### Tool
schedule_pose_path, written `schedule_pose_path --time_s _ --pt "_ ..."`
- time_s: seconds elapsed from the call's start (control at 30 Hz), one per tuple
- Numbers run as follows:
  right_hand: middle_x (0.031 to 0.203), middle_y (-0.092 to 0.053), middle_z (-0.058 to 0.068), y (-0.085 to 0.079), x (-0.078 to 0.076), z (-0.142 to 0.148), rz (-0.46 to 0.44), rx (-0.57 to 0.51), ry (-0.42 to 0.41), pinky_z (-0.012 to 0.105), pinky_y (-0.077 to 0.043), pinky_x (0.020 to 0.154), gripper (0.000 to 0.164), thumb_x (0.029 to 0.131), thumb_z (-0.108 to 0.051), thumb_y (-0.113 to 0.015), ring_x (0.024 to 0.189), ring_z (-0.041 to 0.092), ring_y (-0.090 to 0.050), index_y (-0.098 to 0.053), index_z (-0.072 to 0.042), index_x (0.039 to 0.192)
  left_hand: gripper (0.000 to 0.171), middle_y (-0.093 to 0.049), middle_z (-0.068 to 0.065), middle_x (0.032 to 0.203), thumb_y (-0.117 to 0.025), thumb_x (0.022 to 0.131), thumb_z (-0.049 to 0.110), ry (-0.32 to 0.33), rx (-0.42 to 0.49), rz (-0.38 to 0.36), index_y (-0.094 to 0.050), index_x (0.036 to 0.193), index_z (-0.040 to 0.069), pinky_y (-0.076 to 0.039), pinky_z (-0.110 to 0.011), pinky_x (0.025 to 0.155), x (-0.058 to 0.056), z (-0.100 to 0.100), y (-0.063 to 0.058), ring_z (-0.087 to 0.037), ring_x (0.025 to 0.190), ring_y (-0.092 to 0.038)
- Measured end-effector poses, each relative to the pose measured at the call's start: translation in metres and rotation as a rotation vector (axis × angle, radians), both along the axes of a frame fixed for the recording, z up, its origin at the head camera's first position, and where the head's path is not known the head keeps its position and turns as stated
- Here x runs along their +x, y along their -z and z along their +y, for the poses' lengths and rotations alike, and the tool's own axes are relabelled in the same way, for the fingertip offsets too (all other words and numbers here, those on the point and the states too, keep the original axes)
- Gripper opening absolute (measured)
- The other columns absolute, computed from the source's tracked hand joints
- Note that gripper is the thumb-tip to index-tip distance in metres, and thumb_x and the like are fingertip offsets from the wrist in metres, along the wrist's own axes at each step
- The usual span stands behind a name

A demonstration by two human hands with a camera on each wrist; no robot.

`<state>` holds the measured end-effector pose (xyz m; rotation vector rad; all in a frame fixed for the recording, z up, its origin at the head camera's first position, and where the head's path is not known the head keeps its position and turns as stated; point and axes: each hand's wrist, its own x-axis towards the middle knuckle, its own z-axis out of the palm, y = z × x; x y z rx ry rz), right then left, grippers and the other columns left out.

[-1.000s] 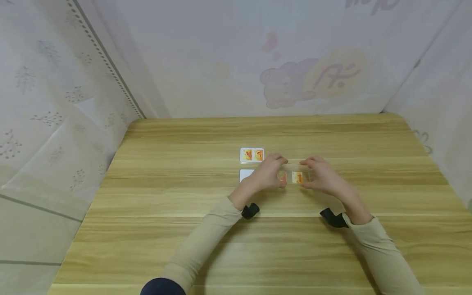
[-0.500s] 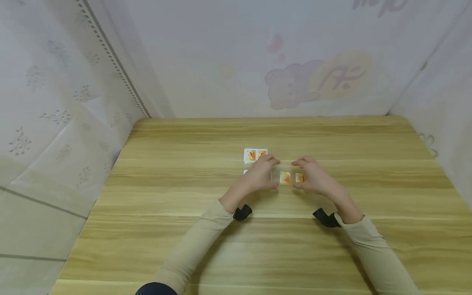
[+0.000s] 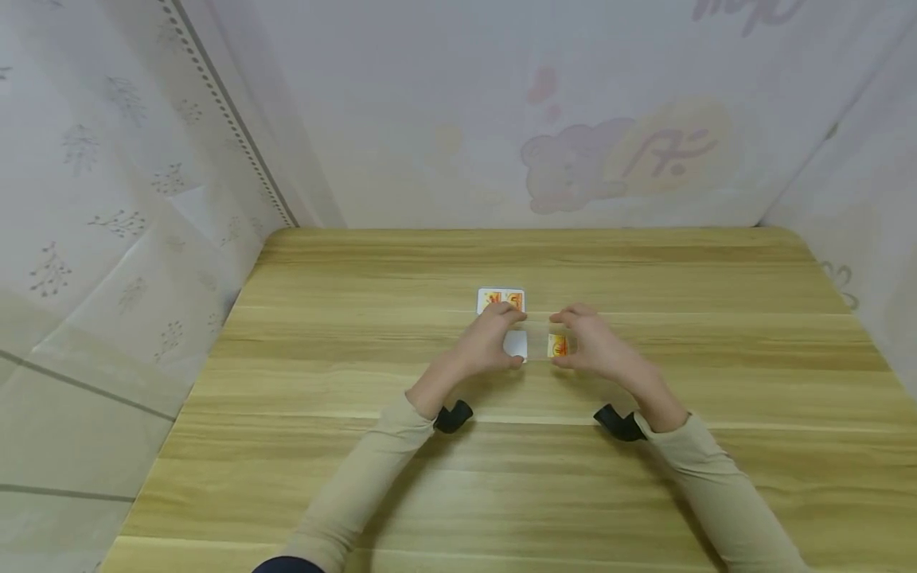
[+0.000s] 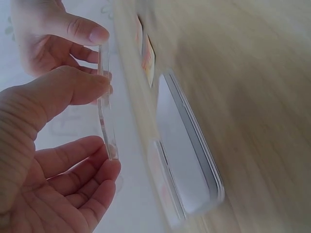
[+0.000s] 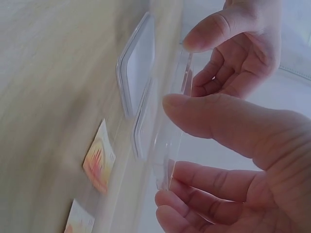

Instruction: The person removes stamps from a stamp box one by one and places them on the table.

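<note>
My left hand (image 3: 487, 341) and right hand (image 3: 591, 344) each pinch one end of a thin clear plastic plate (image 4: 103, 111) between thumb and fingers. In both wrist views the plate is raised off the table. Under it, near the left hand, lies a white rounded rectangular piece (image 3: 516, 344) with a clear rim. A small orange-and-yellow picture square (image 3: 558, 345) lies beside the right hand. The right wrist view shows a second picture square (image 5: 80, 221), hidden by the right hand in the head view.
Behind the left hand lies a white rectangular piece (image 3: 512, 300) bearing two orange pictures, partly covered by the fingers. Everything sits on a wood-grain table (image 3: 358, 318). Pale patterned curtains (image 3: 430, 119) hang behind and beside it. Black wrist mounts (image 3: 454, 416) protrude below the sleeves.
Both hands have moved left with the clear plate, from above the picture squares toward the white piece. The head view has shifted slightly. The pieces on the table have stayed put.
</note>
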<state>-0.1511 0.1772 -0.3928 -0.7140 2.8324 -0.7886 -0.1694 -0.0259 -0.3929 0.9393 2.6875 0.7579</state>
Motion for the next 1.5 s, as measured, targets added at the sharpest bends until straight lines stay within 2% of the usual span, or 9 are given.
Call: schedule_pose_path --time_s 0.23,0.5,0.77,1.03,1.17,1.5 --pt "0.113 -0.055 0.026 0.002 -0.002 -0.012 0.014 0.016 -0.010 0.047 -0.047 0.088 0.060 0.069 -0.007 -0.081 0.104 0.038 -0.053 -0.054 0.014 0.117 0.063 -0.052 -0.017 0.126 -0.079 0.072 0.013 -0.017 0.001 0.007 -0.052 0.125 -0.007 -0.035 -0.037 0.103 0.002 -0.012 0.000 -0.030 0.119 -0.044" --pt "0.113 -0.055 0.026 0.006 -0.005 -0.026 -0.015 -0.019 -0.019 0.046 -0.046 0.089 0.060 0.069 -0.009 -0.082 0.104 0.037 -0.052 -0.055 0.013 0.117 0.063 -0.052 -0.017 0.124 -0.079 0.071 0.010 -0.049 0.042 -0.016 -0.052 0.125 -0.008 -0.038 -0.038 0.100 0.005 -0.027 0.003 -0.030 0.118 -0.044" --pt "0.114 -0.055 0.025 0.011 -0.007 -0.037 -0.030 -0.025 -0.017 0.046 -0.045 0.091 0.062 0.066 -0.009 -0.082 0.105 0.036 -0.052 -0.055 0.012 0.118 0.061 -0.056 -0.018 0.118 -0.080 0.069 0.008 -0.041 0.070 0.014 -0.054 0.122 -0.010 -0.043 -0.038 0.094 0.004 -0.039 0.010 -0.030 0.109 -0.048" --pt "0.112 -0.056 0.023 0.018 -0.009 -0.043 -0.006 -0.029 -0.038 0.043 -0.047 0.086 0.059 0.067 -0.009 -0.082 0.102 0.034 -0.052 -0.057 0.012 0.116 0.061 -0.054 -0.018 0.123 -0.079 0.071 0.007 -0.050 0.061 -0.038 -0.053 0.124 -0.009 -0.041 -0.038 0.097 0.003 -0.045 0.011 -0.030 0.115 -0.046" --pt "0.111 -0.056 0.023 0.020 -0.010 -0.045 0.003 -0.019 -0.044 0.042 -0.048 0.083 0.058 0.067 -0.010 -0.082 0.100 0.032 -0.052 -0.058 0.011 0.115 0.061 -0.054 -0.018 0.122 -0.080 0.071 0.006 -0.054 0.055 -0.036 -0.053 0.123 -0.009 -0.042 -0.036 0.096 0.003 -0.046 0.013 -0.029 0.114 -0.047" --pt "0.109 -0.055 0.022 0.023 -0.010 -0.048 -0.034 -0.009 -0.038 0.038 -0.050 0.078 0.058 0.068 -0.012 -0.082 0.096 0.029 -0.051 -0.057 0.011 0.115 0.062 -0.053 -0.018 0.124 -0.079 0.071 0.005 -0.062 0.041 -0.057 -0.052 0.125 -0.009 -0.041 -0.037 0.098 0.002 -0.047 0.015 -0.031 0.116 -0.047"
